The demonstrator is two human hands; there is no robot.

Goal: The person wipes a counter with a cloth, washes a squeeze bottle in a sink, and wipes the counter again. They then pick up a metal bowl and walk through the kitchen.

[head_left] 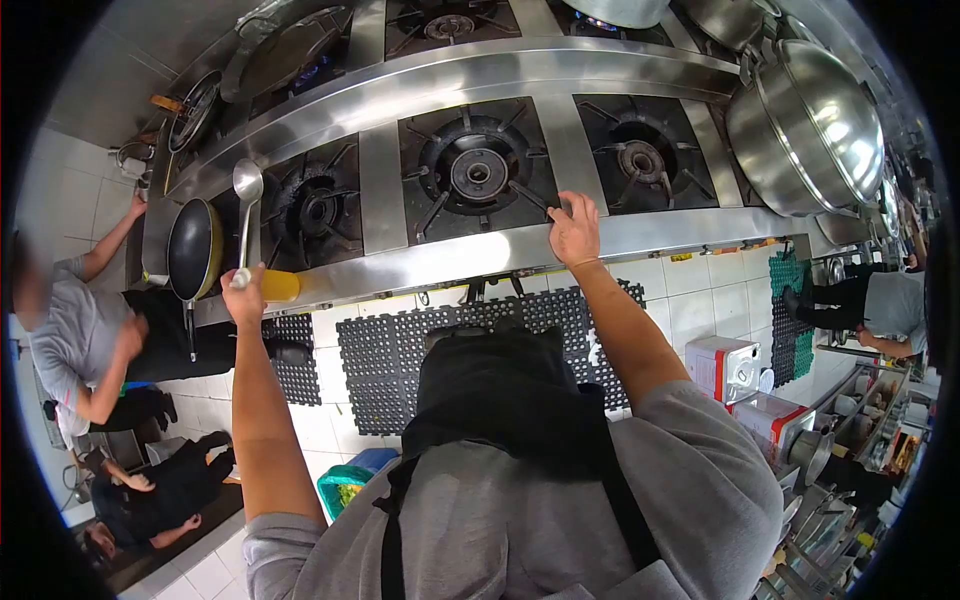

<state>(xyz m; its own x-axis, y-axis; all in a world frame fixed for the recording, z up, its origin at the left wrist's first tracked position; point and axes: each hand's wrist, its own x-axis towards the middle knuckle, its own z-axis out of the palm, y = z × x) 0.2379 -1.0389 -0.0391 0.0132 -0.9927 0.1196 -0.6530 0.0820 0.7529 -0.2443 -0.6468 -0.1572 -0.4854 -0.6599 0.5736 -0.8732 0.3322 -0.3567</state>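
Stainless steel forms the stove (440, 262), its front rail running across the work position. The left hand (243, 291) is closed, fingers wrapped round the handle end of the ladle (248, 182); the ladle's bowl points away from the person, just beside the pan (190, 250). A yellow container (284, 287) sits close against this hand; whether they touch cannot be told. The right hand (576, 235) is partly open, fingers loosely curled over the rail, with nothing in its grasp. Ladle handling: probably light and rigid, with weight towards the bowl; grip the handle near its end, firmly, since smooth metal may slip if greasy. The pan is likely heavier; hold it by its handle, which projects over the front edge. Beyond the rail, the middle burner (479, 174) carries no pan. Large pots (800, 130) occupy the right end. A co-worker (85, 330) is at the left end; mats (372, 360) cover part of the floor.
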